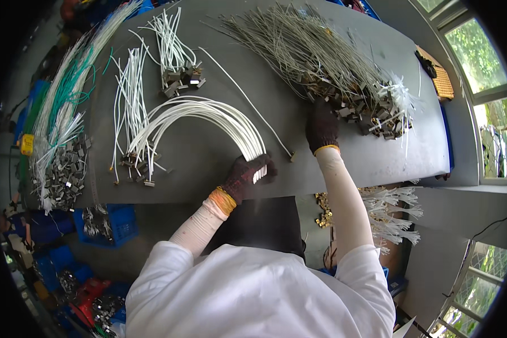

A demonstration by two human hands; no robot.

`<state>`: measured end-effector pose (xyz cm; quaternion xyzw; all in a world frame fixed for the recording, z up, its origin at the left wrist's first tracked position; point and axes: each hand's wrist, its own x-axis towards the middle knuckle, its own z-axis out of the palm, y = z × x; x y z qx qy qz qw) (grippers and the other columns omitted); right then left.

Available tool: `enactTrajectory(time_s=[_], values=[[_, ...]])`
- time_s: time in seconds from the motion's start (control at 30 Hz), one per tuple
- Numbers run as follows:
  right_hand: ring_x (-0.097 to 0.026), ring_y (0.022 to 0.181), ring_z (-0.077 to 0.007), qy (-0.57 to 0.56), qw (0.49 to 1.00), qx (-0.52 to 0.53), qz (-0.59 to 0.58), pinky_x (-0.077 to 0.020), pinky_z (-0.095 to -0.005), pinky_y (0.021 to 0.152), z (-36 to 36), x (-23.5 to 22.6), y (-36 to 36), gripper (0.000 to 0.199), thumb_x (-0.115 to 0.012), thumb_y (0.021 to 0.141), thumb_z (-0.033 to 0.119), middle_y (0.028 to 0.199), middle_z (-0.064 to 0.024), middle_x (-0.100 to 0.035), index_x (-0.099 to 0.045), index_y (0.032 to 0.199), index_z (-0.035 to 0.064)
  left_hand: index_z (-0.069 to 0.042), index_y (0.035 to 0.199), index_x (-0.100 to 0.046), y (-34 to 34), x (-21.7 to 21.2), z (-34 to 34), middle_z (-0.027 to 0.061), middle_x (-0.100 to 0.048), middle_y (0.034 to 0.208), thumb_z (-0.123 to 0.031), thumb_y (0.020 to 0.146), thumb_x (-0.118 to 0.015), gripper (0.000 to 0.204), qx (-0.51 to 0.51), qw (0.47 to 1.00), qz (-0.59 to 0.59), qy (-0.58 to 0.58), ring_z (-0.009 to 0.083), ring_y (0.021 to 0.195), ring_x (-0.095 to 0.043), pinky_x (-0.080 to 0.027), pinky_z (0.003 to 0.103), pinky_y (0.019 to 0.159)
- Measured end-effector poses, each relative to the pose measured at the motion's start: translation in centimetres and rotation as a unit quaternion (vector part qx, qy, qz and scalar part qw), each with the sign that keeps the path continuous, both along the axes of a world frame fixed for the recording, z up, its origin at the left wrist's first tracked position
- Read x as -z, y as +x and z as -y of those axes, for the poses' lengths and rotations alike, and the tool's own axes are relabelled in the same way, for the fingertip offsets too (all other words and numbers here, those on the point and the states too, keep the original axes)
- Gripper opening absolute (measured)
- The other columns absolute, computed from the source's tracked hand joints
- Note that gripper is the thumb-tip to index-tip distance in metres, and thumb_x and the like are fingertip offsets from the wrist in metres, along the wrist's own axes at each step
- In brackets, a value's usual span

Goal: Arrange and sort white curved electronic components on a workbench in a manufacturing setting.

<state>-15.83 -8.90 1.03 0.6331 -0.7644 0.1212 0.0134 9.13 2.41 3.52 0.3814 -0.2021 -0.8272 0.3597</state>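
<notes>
My left hand, in a dark glove with an orange cuff, is closed round one end of a bundle of white cables. The bundle arches to the left, and its other end lies among small metal blocks on the grey table. My right hand, also gloved, reaches to the near edge of a large heap of grey wires tipped with metal blocks. Its fingertips are hidden against the heap, so their grip cannot be made out. Between my hands lies a single white cable with a block at its near end.
Two more bunches of white cables lie at the back left. Along the table's left side runs a long bundle of clear and green strands with many metal blocks. A blue crate stands below at the left; white-tipped strands hang below right.
</notes>
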Motion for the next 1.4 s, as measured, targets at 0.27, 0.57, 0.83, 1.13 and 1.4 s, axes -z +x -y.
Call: enactTrajectory(time_s=[0.27, 0.57, 0.83, 1.13, 1.4], values=[[-0.064, 0.093, -0.0449, 0.022, 0.997, -0.056, 0.041, -0.0516, -0.0545, 0.076, -0.7, -0.6, 1.1, 0.045, -0.058, 0.087, 0.016, 0.107, -0.0261, -0.062, -0.047, 0.13, 0.0106, -0.003, 0.11, -0.062, -1.2, 0.4, -0.2, 0.0102, -0.068, 0.092, -0.019, 0.095, -0.065, 0.023, -0.026, 0.997, 0.022, -0.069, 0.0228, 0.086, -0.068, -0.058, 0.041, 0.078], [-0.064, 0.092, -0.0438, -0.042, 0.977, -0.089, 0.19, -0.0511, -0.0507, 0.078, -8.4, -2.3, 0.7, 0.033, -0.06, 0.085, 0.018, 0.097, -0.0238, -0.067, -0.059, 0.117, 0.0075, -0.008, 0.128, -0.061, -2.8, 4.5, 1.3, 0.0139, -0.069, 0.114, -0.006, 0.076, -0.07, 0.053, 0.061, 0.913, 0.23, -0.332, 0.027, 0.106, -0.066, -0.054, 0.037, 0.088], [-0.055, 0.056, -0.0104, 0.23, 0.764, 0.115, 0.592, -0.0425, -0.025, 0.052, -25.6, -7.1, -0.5, 0.025, -0.062, 0.092, 0.026, 0.072, -0.0035, -0.063, -0.067, 0.092, 0.0016, 0.0, 0.11, -0.057, -8.9, 7.0, 2.7, 0.0166, -0.066, 0.1, -0.013, 0.089, -0.065, 0.026, -0.105, 0.989, -0.067, 0.078, 0.0306, 0.087, -0.068, -0.06, 0.043, 0.075], [-0.057, 0.067, -0.0082, 0.299, 0.713, 0.223, 0.593, -0.0467, -0.0248, 0.06, -46.4, -2.2, -6.8, 0.021, -0.07, 0.088, 0.021, 0.08, -0.0009, -0.067, -0.073, 0.099, 0.0035, -0.009, 0.11, -0.063, -7.4, 7.7, 6.3, 0.0124, -0.068, 0.107, -0.02, 0.092, -0.062, 0.021, -0.077, 0.98, -0.156, 0.097, 0.0344, 0.103, -0.064, -0.051, 0.054, 0.094], [-0.052, 0.062, -0.0078, 0.265, 0.721, 0.247, 0.59, -0.0416, -0.026, 0.055, -51.9, -0.4, -7.3, 0.02, -0.075, 0.086, 0.021, 0.072, 0.0017, -0.06, -0.073, 0.092, 0.0023, -0.007, 0.109, -0.062, -5.9, 4.7, 6.9, 0.0116, -0.069, 0.103, -0.014, 0.092, -0.063, 0.019, -0.133, 0.98, -0.145, 0.041, 0.0305, 0.1, -0.065, -0.053, 0.051, 0.09]])
